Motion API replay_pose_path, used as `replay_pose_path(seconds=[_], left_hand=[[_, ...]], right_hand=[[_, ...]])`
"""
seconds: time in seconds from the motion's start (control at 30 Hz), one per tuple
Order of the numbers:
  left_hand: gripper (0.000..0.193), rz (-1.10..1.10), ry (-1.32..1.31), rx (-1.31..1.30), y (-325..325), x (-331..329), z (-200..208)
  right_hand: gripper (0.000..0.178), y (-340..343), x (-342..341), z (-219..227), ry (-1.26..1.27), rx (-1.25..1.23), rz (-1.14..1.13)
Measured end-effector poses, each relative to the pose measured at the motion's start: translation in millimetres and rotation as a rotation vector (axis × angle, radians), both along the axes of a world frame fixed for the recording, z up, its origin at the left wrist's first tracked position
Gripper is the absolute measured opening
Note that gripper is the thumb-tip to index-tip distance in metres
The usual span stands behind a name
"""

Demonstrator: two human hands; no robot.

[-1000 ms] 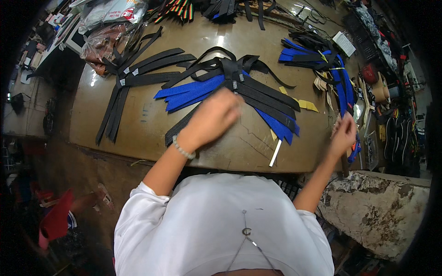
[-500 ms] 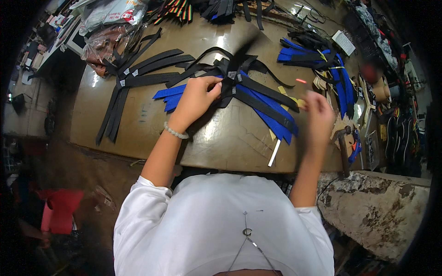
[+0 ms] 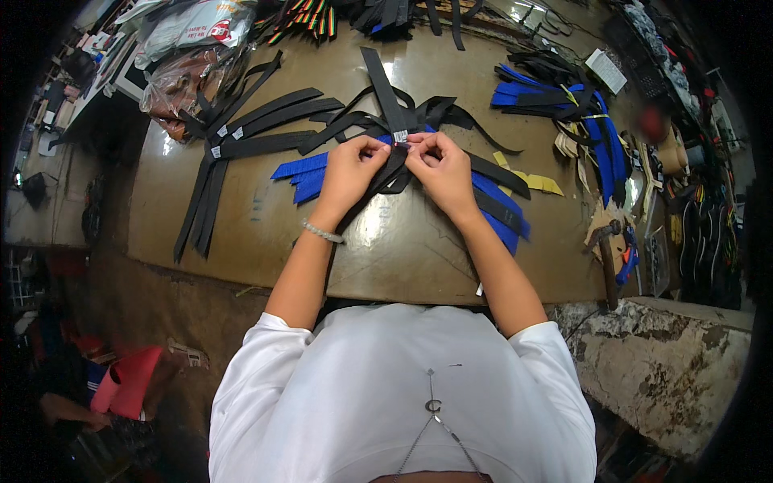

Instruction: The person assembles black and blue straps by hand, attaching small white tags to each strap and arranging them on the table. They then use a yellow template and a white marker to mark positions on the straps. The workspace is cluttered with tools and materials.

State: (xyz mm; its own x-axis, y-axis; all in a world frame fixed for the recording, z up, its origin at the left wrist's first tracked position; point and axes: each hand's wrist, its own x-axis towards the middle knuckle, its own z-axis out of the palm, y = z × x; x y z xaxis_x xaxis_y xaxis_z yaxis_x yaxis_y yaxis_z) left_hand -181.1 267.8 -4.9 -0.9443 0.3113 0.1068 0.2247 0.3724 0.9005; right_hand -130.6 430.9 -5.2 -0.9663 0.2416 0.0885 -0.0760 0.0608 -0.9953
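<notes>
My left hand (image 3: pixel 352 179) pinches black webbing near the middle of the table, thumb against fingertips. Right beside it, my right hand (image 3: pixel 443 173) is closed in a pinch on the same spot. A black webbing strap (image 3: pixel 382 84) with a small white label (image 3: pixel 400 137) runs away from my fingertips toward the far side. What lies between the fingertips is mostly hidden. Blue straps (image 3: pixel 304 173) and more black straps (image 3: pixel 501 175) spread out beneath and beside my hands.
On the left lies another group of labelled black straps (image 3: pixel 274 109). Tied blue and black straps (image 3: pixel 604 149) lie at the right, near yellow strips (image 3: pixel 541 183) and a hammer (image 3: pixel 605 258). Plastic bags (image 3: pixel 189 76) sit at the far left, striped straps (image 3: pixel 310 20) at the back.
My right hand has come left from the right side to meet my left hand at the webbing. The black strap, blurred before, now lies still and points away from me.
</notes>
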Motion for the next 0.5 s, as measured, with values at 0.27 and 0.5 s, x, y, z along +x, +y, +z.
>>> replay_pose_path(seconds=[0.27, 0.5], left_hand=[[0.023, -0.016, -0.048, 0.036, -4.1, 1.7, -2.8], [0.024, -0.051, -0.004, 0.003, -5.0, 1.3, -6.2]], right_hand=[[0.011, -5.6, -0.2, 0.6, 0.067, 0.125, -0.028], [0.011, -7.8, 0.0, -2.8, 0.128, 0.307, -0.032]])
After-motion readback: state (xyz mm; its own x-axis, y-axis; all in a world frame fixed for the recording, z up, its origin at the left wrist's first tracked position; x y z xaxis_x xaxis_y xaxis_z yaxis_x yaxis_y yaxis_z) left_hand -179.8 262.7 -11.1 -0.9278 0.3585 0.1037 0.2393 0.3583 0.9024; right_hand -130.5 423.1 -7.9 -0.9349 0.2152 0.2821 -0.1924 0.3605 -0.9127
